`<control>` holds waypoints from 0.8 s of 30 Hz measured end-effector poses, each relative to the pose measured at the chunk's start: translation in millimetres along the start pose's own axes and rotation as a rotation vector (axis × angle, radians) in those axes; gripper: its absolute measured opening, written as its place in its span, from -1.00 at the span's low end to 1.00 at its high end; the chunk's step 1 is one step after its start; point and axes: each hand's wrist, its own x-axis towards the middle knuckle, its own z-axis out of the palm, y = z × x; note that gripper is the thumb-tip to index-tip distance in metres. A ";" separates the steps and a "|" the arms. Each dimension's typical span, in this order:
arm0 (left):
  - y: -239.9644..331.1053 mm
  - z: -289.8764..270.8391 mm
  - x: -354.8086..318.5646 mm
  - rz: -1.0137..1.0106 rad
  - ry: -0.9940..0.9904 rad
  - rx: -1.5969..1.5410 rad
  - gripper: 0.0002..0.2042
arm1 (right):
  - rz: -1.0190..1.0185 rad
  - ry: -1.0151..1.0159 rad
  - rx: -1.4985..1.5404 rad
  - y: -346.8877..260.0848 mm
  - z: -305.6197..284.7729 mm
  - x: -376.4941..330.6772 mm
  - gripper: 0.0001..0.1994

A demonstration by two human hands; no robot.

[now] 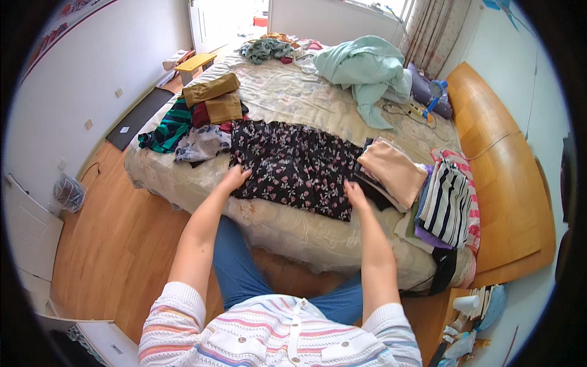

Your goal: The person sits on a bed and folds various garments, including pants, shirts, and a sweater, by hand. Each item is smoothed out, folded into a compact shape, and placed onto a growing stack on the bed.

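Note:
A black floral garment (293,164) with small pink and white flowers lies spread on the near side of the bed (269,214). Its exact kind is unclear from how it lies. My left hand (237,178) is closed on its left edge. On the right edge, near the front corner, my right hand (353,193) pinches the cloth. Just right of that hand rests a stack of folded clothes topped by a beige piece (392,168). Left of the garment lie a pale floral cloth (203,144), a green and black piece (170,129) and folded brown trousers (215,98).
Folded clothes topped by a striped piece (447,202) sit by the wooden headboard (501,177). A mint-green quilt (364,64) is heaped on the far side, near a blue lamp (436,90). Rumpled clothes (266,50) lie at the far left. A yellow stool (195,63) stands beyond the bed.

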 end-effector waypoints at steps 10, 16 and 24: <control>-66.0 -8.2 -98.9 -0.076 0.187 0.051 -0.65 | -0.031 -0.037 -0.076 -6.1 13.7 -124.0 -0.54; -58.9 -6.9 -101.4 0.121 0.327 -0.055 -0.73 | -0.277 0.160 0.043 -13.3 19.8 -125.7 -0.71; -64.3 -37.5 -72.5 0.139 0.305 -0.190 -0.77 | -0.220 0.198 0.196 -32.2 -28.2 -116.2 -0.78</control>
